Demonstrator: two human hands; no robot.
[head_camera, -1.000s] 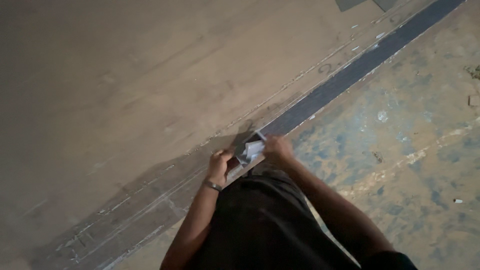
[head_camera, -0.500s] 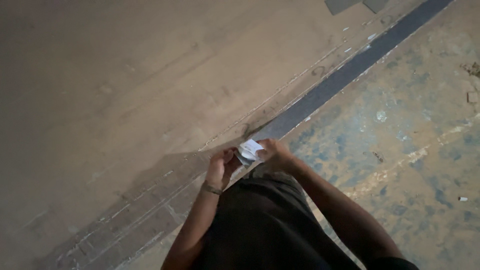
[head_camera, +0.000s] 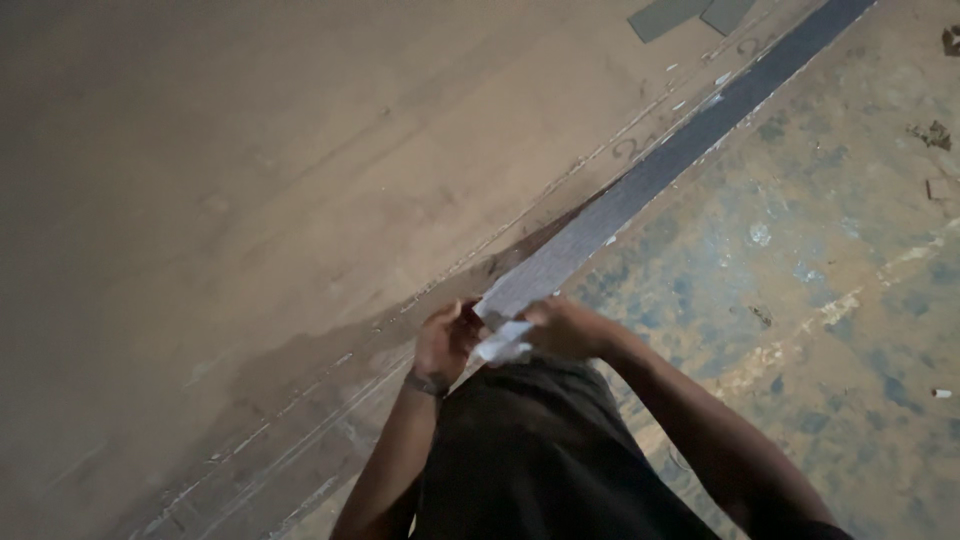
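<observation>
Holding a white paper scrap (head_camera: 503, 343) between both hands, close to the body | left hand (head_camera: 443, 342) curled shut on its left end, right hand (head_camera: 563, 328) pinching the right | scrap sits above the dark strip (head_camera: 640, 188) along the board (head_camera: 300, 180) edge, likely peeled backing | stained floor (head_camera: 820, 280) to the right.
</observation>
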